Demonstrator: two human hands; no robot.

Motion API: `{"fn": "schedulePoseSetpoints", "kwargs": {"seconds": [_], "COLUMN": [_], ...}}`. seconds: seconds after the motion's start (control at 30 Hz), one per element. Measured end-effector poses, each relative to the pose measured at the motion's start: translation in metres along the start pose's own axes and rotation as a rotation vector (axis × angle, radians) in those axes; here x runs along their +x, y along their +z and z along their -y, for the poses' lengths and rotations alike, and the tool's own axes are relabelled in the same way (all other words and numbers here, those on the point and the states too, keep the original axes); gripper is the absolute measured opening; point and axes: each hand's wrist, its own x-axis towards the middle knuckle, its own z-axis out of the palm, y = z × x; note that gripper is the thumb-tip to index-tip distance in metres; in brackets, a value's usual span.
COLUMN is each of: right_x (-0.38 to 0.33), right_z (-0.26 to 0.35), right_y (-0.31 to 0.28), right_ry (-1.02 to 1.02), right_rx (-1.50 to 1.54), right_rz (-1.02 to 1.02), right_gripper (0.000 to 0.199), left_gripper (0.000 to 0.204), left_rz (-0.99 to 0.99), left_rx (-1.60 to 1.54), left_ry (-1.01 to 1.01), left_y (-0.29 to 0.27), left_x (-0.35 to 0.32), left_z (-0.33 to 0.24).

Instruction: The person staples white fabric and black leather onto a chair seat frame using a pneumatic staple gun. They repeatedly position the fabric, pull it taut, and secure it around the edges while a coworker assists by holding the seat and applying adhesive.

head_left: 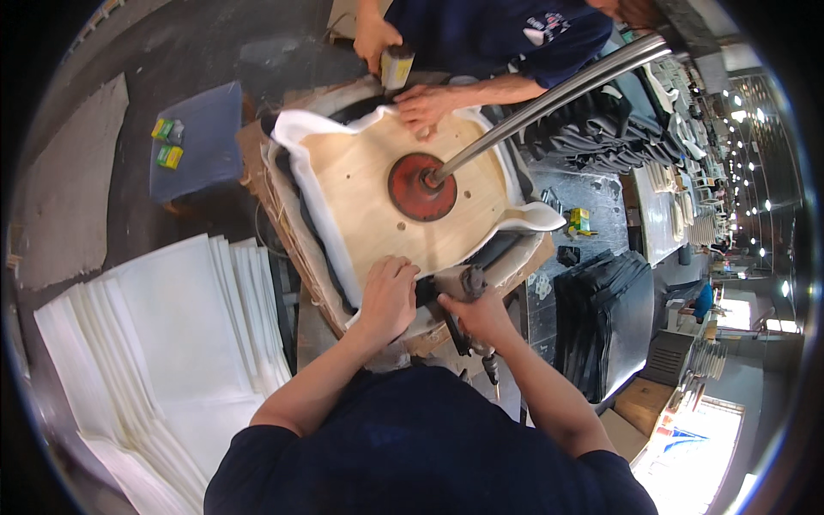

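A pale plywood seat board point(348, 219) lies in front of me, ringed by white padding point(300, 133) and a dark cover point(506, 245). My left hand point(389, 299) is closed over the board's near edge, fingertips pressing on the wood; whether padding, cover or both are in its grip is hidden. My right hand point(482, 316) wraps round a staple gun point(463, 281) whose nose is close to that same edge. From above, a metal rod point(549, 99) ends in a round red pressing disc point(412, 199) resting on the board.
Opposite, a co-worker's hand point(376, 39) holds another staple gun point(396, 69); their other hand point(425, 107) rests on the board's far edge. White sheets point(172, 335) are stacked at left, near a blue-topped stool point(210, 137). Black covers point(601, 318) are piled at right.
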Motion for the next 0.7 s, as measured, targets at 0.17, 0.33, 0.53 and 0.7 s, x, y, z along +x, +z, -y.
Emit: {"fn": "schedulePoseSetpoints", "kwargs": {"seconds": [0.17,0.33,0.53,0.7], "right_x": [-0.027,-0.07,-0.099,-0.118], "right_z": [-0.043,-0.086,-0.122,-0.152], "right_y": [0.023,0.033,0.036,0.05], "right_ry": [-0.099,-0.324,-0.098,-0.01], "right_rx": [0.299,0.308,0.532,0.695], "right_rz": [-0.15,-0.418,-0.474,-0.534], "right_gripper": [0.061,0.07,0.069,0.072], "left_gripper": [0.025,0.035,0.062,0.094], "left_rz": [0.104,0.383,0.408,0.446], "left_rx": [-0.072,-0.157,0.076,0.229], "left_ry": [-0.045,0.057,0.44,0.43], "left_y": [-0.022,-0.003,0.086,0.116], "left_x": [0.003,-0.01,0.003,0.012], "left_z": [-0.025,-0.026,-0.03,-0.033]}}
